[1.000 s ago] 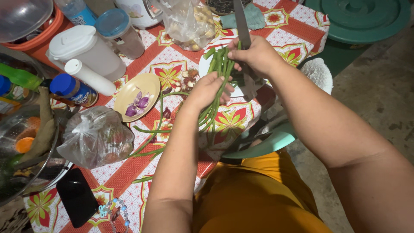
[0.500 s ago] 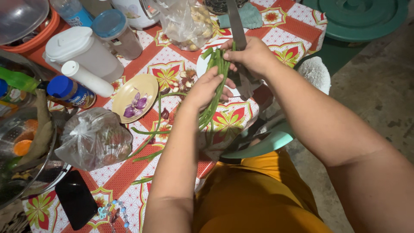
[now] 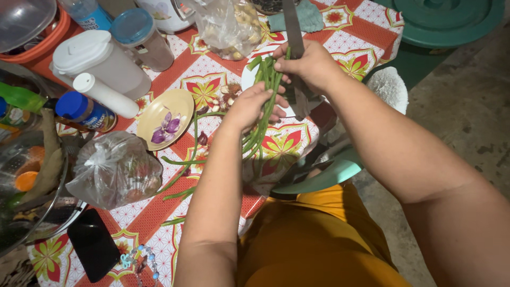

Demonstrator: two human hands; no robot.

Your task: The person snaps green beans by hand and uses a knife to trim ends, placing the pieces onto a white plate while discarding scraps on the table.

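My left hand [image 3: 249, 108] grips a bunch of long green beans [image 3: 264, 109] near its middle, above the patterned tablecloth [image 3: 159, 204]. My right hand [image 3: 308, 66] holds a knife [image 3: 292, 24], its blade pointing away from me, and its fingers also pinch the bunch's upper ends. The lower ends of the beans hang down past the table edge. Loose beans [image 3: 183, 167] lie on the cloth to the left. A white plate [image 3: 247, 77] shows partly under the hands.
A yellow dish [image 3: 183, 101] holds purple shallot pieces. Clear plastic bags [image 3: 114, 170] [image 3: 228, 26], a white jug [image 3: 101, 64], lidded jars, a blue-capped bottle [image 3: 85, 111], a metal bowl of vegetables [image 3: 32, 186], a black phone [image 3: 93, 244] crowd the left. A green lidded bin [image 3: 446, 21] stands far right.
Both hands shifted the bean bunch slightly toward the far side; the grip on beans and knife is unchanged.
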